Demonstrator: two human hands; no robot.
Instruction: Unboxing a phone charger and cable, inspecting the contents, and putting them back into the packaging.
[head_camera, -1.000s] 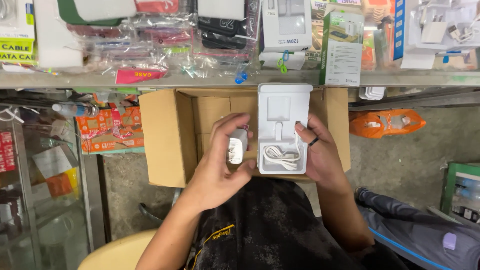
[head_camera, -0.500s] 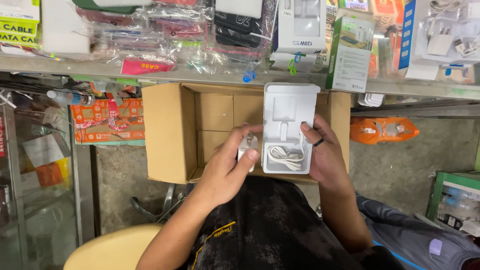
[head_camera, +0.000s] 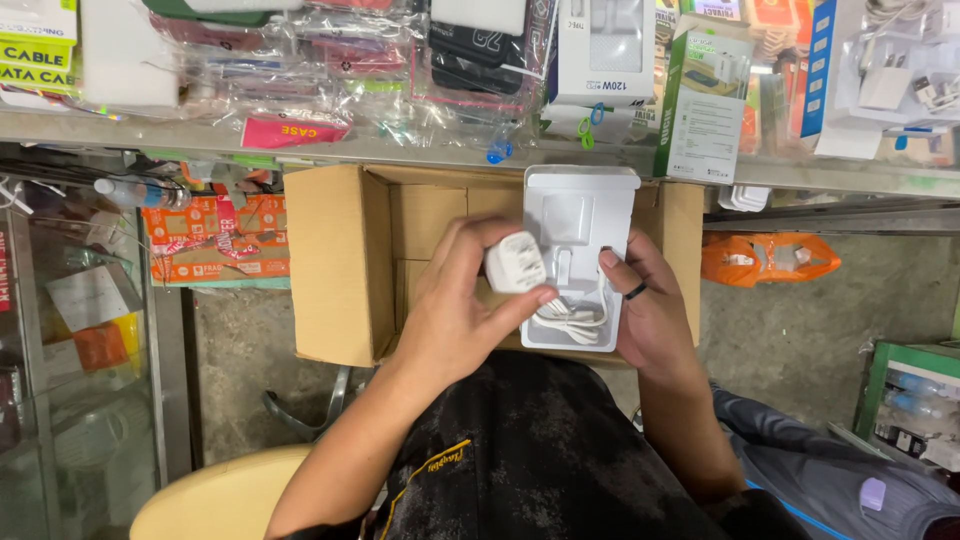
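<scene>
The left hand pinches a white charger plug at the nine o'clock edge of a white tray, which the right hand grips over an open cardboard box.

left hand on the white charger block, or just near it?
Touching. The head view shows the left hand gripping the white charger block with thumb and fingers, above the white tray.

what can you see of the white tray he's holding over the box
The white tray looks like thin moulded plastic, long and rectangular with rounded corners. Its upper recess is empty; a coiled white cable lies in the lower part. It is held over the open cardboard box, the right hand gripping its right edge. The left hand holds a white charger plug at its left side.
</scene>
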